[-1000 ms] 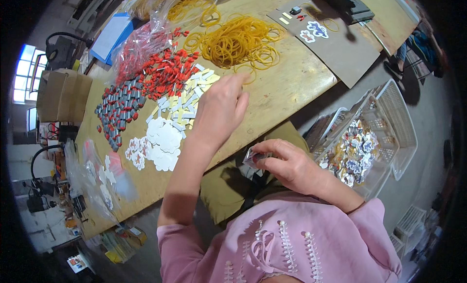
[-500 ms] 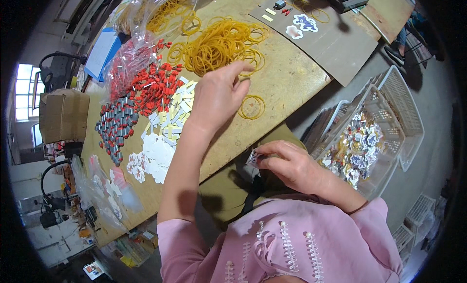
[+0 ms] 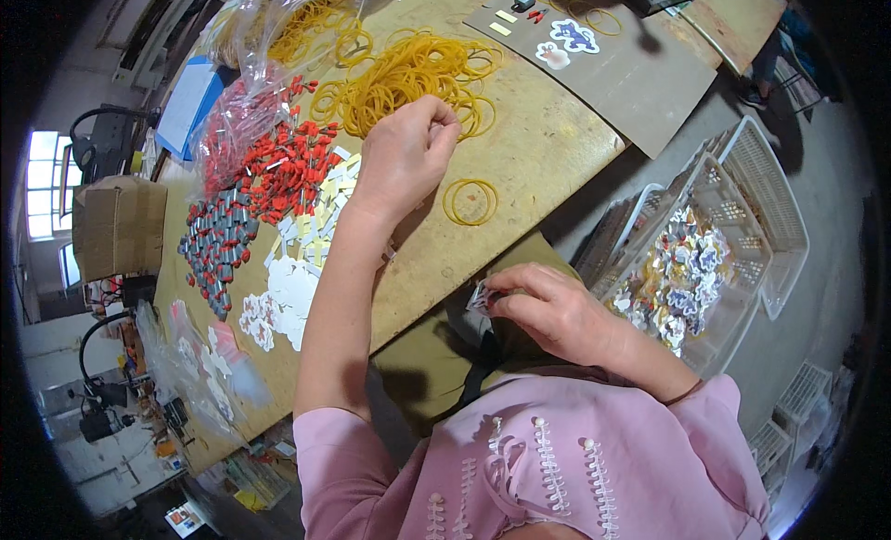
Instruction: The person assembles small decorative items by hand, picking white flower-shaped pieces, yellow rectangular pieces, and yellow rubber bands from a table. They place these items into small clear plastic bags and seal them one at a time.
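My left hand [image 3: 405, 155] is at the near edge of a tangled heap of yellow rubber bands [image 3: 408, 74]. Its fingers are curled together, and what they pinch, if anything, is hidden. On the table nearer to me lie a couple of loose rubber bands [image 3: 473, 224]. Over my lap, my right hand [image 3: 555, 315] is closed on a small clear plastic packet [image 3: 479, 299] with pale contents, mostly covered by the fingers.
Red-tipped pieces [image 3: 292, 169], grey-and-red cylinders [image 3: 218, 238], pale strips [image 3: 311, 226] and white cutouts [image 3: 295, 294] lie in piles left of my forearm. A grey board [image 3: 594, 90] holds several sample pieces. Beside the table, a plastic basket [image 3: 742, 211] holds filled packets.
My left hand has shifted slightly left, and its stretched fingers have curled in at the rubber-band heap. The right hand keeps its hold on the packet. The view has shifted a little.
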### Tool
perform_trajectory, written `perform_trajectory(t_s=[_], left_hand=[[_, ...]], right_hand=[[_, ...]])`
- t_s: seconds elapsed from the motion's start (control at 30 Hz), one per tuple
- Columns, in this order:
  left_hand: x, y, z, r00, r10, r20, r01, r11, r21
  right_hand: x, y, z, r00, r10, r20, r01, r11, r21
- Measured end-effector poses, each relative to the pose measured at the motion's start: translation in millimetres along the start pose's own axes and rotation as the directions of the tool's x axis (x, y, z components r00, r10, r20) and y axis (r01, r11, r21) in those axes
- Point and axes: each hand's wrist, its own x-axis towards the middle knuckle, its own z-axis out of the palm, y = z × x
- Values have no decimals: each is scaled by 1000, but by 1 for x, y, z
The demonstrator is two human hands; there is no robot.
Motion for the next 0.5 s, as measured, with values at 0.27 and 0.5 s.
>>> perform_trajectory(t_s=[0.27,0.5], left_hand=[[-7,-5,6,993,110,-48,-107,992,69],[6,-8,1,981,180,68,-190,963,190]], right_hand=[[-1,1,4,1000,-13,10,13,1000,-20],[-3,0,5,999,4,51,-2,999,-35]])
